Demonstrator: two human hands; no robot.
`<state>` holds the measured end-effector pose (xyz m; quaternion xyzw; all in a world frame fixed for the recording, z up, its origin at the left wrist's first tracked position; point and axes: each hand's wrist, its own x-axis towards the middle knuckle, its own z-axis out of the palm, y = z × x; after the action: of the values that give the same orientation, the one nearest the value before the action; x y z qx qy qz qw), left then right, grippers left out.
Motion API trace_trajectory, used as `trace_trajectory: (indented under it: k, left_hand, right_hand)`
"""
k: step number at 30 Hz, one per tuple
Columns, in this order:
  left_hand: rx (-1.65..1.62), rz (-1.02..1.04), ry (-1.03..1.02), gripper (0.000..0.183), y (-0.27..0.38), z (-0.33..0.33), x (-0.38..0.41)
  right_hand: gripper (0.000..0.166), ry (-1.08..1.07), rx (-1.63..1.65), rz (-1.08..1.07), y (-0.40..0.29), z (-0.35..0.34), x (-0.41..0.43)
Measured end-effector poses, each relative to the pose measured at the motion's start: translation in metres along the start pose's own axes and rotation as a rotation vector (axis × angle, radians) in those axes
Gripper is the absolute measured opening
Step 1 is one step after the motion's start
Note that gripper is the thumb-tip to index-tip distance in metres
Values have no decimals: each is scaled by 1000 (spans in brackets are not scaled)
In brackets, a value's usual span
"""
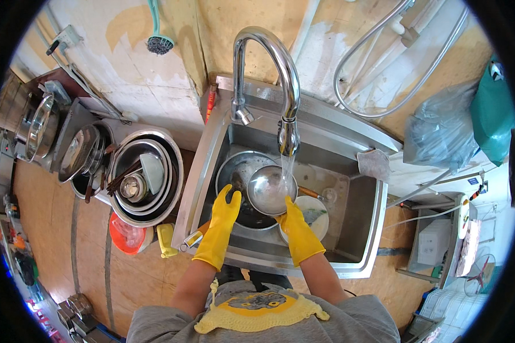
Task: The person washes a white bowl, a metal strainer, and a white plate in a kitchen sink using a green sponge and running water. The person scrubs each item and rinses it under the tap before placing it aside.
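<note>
Both hands wear yellow rubber gloves over a stainless steel sink. My right hand grips the lower right rim of a small round metal bowl, while water runs onto it from the chrome faucet. Below the bowl lies a larger dark pan with water in it. At that pan's left side is my left hand, thumb and fingers apart, holding nothing that I can see. Partly under my right hand sits a white plate with green scraps. A wooden handle sticks out right of the bowl.
Left of the sink stand nested metal basins with bowls and chopsticks, above an orange-red tub and a yellow container. A grey cloth hangs on the sink's right rim. A scrubber hangs on the wall.
</note>
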<state>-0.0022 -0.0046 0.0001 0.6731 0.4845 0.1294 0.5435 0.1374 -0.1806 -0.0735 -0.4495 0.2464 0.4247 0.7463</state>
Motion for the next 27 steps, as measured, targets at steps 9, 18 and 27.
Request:
trace_trajectory:
  k: [9,18,27]
  left_hand:
    - [-44,97,58,51,-15,1,2]
    - [-100,110,66,49,-30,5,6]
    - [-128,81,48,48,-33,9,3]
  right_hand:
    - [46,-105,105,92,-19,-24,0]
    - [41,-101,-437,-458,-42,-27,21]
    - [53,-23,-473,-15,-56,2,-28]
